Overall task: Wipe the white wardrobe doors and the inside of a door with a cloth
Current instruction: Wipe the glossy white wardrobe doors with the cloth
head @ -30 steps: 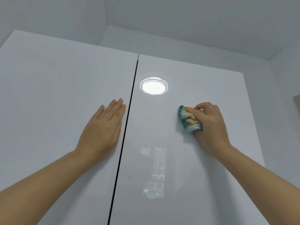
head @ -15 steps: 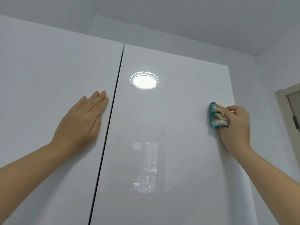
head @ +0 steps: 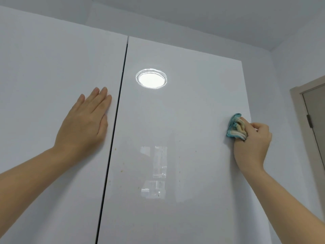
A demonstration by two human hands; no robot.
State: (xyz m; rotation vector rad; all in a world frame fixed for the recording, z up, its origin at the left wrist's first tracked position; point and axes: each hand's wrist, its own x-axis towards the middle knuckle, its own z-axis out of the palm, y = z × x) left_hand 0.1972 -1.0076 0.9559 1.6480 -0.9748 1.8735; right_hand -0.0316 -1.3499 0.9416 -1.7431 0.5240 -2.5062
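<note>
Two hands up: left hand (head: 84, 120) flat, fingers spread open, on the left door (head: 52, 76); right hand (head: 251, 147) fingers clenched around the cloth (head: 234, 125) at right door (head: 175, 120)'s right edge.

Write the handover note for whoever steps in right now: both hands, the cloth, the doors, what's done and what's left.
Left hand: open, flat on the left wardrobe door, next to the gap between the doors.
Right hand: fingers bunched around the blue and cream cloth, pressing it to the right wardrobe door near its right edge.
Done: cannot tell which areas are already wiped.
Left: small yellowish specks lower on the right door. Both doors are shut, so the inside of a door is not yet wiped.
</note>
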